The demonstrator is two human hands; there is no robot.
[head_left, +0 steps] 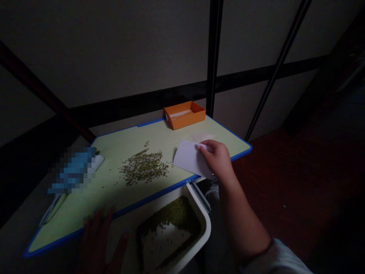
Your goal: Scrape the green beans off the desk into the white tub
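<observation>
Right of centre on the tabletop [114, 142], a white card [186, 158] is held tilted, its long axis set roughly from 10 to 4 o'clock (card as dial centre, 6 o'clock at the near edge). It is gripped toward 3 o'clock by the right hand [219, 156], thumb laid on the near face, other fingers largely hidden behind. The free end is faced toward scattered green grains [144, 167] at 9 o'clock, spread widest along 9 to 3. Strays are noted just beside the card's corner; contact cannot be told. Of all that is held, the card's free end is judged closest to the pile.

At 8 o'clock, well apart from the card, the left hand [97, 243] is seen in shadow at the near edge, fingers loosely spread, nothing seen held.

Pale granules [201, 136] are found at 1 o'clock, just beyond the card; an orange box [188, 121] at 12, farther off. Below the near edge, toward 7, a white tray [207, 224] is partly covered with similar green matter. Past the pile, at 9, a blue item [75, 171] is blurred.
</observation>
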